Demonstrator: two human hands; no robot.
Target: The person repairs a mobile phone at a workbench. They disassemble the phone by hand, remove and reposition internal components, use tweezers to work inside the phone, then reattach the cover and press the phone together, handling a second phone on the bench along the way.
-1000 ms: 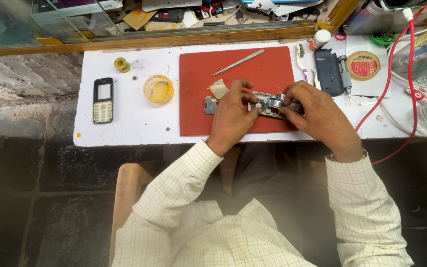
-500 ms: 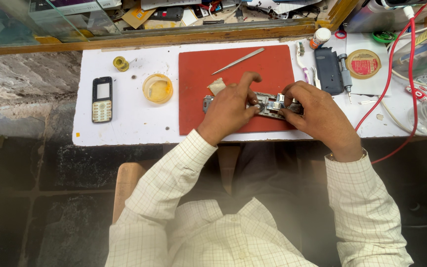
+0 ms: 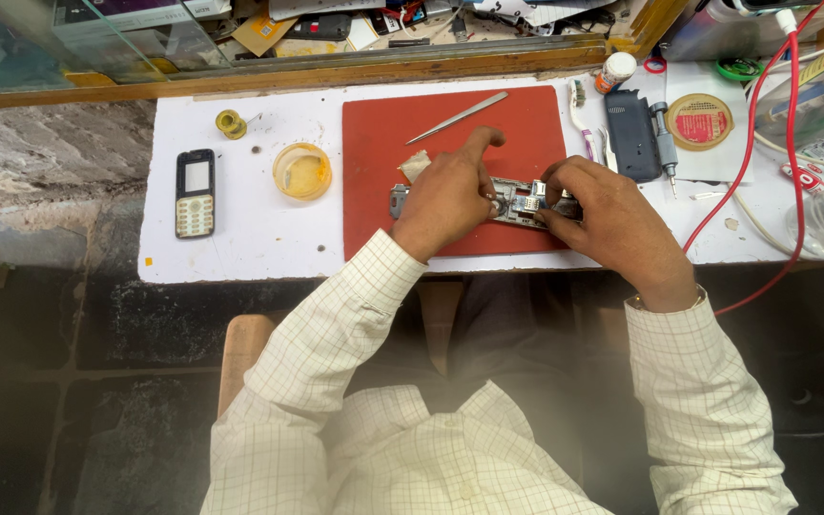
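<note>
Opened phone: the stripped phone body lies flat on the red mat, near its lower edge, circuit side up — pinned between both hands.
Left hand: the left hand sits on the phone's left half, fingertips pressed at something small and metallic in the middle of the board; too small to tell what. Its index finger now sticks up and away toward the tweezers, where half a second ago it was curled down with the others.
Right hand: the right hand clamps the phone's right end, fingers bent over the edge, much as it was a second ago.
What changed: the left hand has crept rightward over the board — the work has shifted from bracing the body to picking at one spot on it.
Close by: a pale scrap lies on the mat just beside the left hand; the metal tweezers lie untouched higher up.
Further out: a black back cover and a screwdriver right of the mat; to the left, a small yellow dish, a solder spool and a keypad front panel on the white worktop.
</note>
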